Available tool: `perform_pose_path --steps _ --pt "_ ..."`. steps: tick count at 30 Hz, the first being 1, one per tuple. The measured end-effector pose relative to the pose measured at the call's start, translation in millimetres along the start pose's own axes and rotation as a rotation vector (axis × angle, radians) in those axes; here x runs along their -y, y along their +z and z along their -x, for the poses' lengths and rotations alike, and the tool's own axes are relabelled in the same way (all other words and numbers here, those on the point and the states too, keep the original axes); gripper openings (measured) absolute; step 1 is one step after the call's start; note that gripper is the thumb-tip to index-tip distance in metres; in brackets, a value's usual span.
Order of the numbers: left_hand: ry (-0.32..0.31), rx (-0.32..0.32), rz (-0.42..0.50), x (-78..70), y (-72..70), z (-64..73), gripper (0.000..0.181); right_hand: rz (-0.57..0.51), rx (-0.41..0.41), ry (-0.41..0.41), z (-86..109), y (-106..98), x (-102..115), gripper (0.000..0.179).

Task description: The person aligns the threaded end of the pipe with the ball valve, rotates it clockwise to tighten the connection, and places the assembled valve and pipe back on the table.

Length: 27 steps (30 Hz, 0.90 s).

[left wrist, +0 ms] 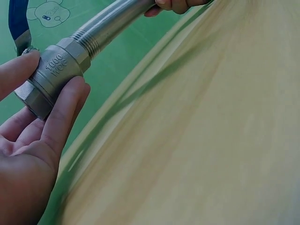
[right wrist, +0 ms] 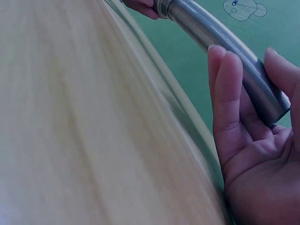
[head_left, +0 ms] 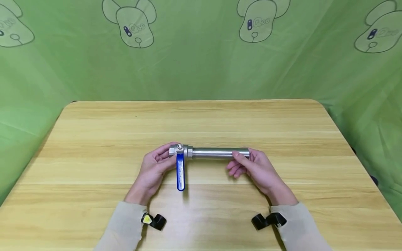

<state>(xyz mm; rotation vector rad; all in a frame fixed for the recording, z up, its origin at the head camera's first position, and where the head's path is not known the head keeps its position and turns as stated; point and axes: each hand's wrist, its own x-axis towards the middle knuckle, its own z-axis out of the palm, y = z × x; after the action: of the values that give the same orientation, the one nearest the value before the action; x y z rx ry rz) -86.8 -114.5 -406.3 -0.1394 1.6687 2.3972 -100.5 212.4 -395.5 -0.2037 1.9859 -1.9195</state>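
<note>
A steel ball valve with a blue lever handle is joined to a straight metal pipe. My left hand grips the valve body between thumb and fingers, while the lever points toward me. Raised lettering marks the valve in the left wrist view, and some pipe thread shows outside its hex end. At the pipe's plain far end, my right hand holds it with the thumb on top and fingers beneath. The pipe lies level above the table, crosswise in front of me.
Under both hands is a wood-grain table with rounded far corners. A green cloth printed with cartoon heads hangs behind it and along the sides. Each sleeve carries a black strapped wrist camera, the left one and the right one.
</note>
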Motion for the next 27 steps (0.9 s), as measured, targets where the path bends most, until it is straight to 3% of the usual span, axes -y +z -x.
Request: perform_pose_path --steps 4,9,13,17,24,27 --pt "0.001 -0.006 0.008 0.2 -2.0 0.4 0.056 -0.029 0.053 -0.031 -0.8 3.3 0.2 0.038" --pt "0.012 -0.004 0.005 0.1 -3.3 -1.5 0.056 -0.147 0.155 -0.093 -2.4 2.8 -0.2 0.031" --pt "0.008 -0.003 0.003 1.5 -3.7 -2.0 0.056 -0.171 0.177 -0.098 -2.2 1.0 -1.2 0.027" --pt "0.013 -0.008 0.019 1.3 -3.8 -2.4 0.054 -0.124 0.119 -0.095 -1.7 -0.3 -1.0 0.027" --pt "0.011 -0.004 0.032 0.0 -4.5 -1.8 0.055 -0.059 -0.032 -0.081 -2.5 0.6 0.2 0.044" --pt "0.005 -0.007 0.024 0.2 -4.7 -1.8 0.055 -0.058 -0.071 -0.089 -2.7 1.4 -1.1 0.037"
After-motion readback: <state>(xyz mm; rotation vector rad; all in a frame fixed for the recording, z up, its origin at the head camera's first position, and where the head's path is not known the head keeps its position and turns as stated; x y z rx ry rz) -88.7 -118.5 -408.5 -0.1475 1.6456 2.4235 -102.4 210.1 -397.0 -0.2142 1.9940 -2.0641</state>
